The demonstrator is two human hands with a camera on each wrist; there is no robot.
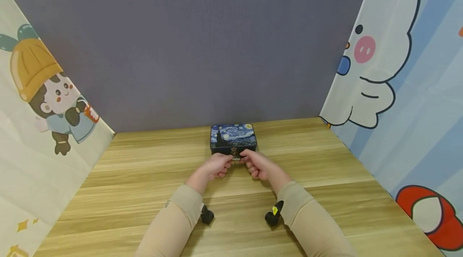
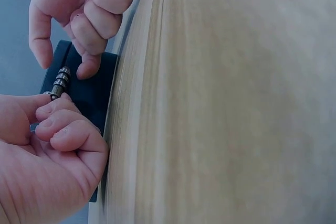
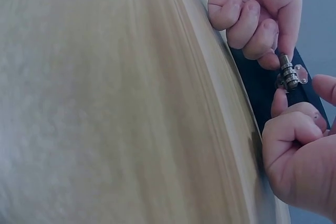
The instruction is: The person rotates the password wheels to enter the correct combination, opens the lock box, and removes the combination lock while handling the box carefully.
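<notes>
A box (image 1: 233, 134) with a starry night-sky painting on its lid stands closed at the back of the table. A small metal combination lock (image 3: 290, 75) with several number rings sits at the latch (image 1: 234, 151) on its dark front. My left hand (image 1: 217, 164) pinches one end of this lock between thumb and forefinger, the other fingers curled in. At the lock's other end is my right hand (image 1: 257, 164). Its thumb and forefinger stand apart on either side of the lock, with a gap seen in the right wrist view, and its remaining fingers are bent.
The wooden table (image 1: 152, 192) meets a grey panel (image 1: 217, 48) just behind the box. Printed cartoon sheets hang at the left (image 1: 21, 160) and right (image 1: 383, 140). Black wrist devices (image 1: 207, 215) are worn below both sleeves.
</notes>
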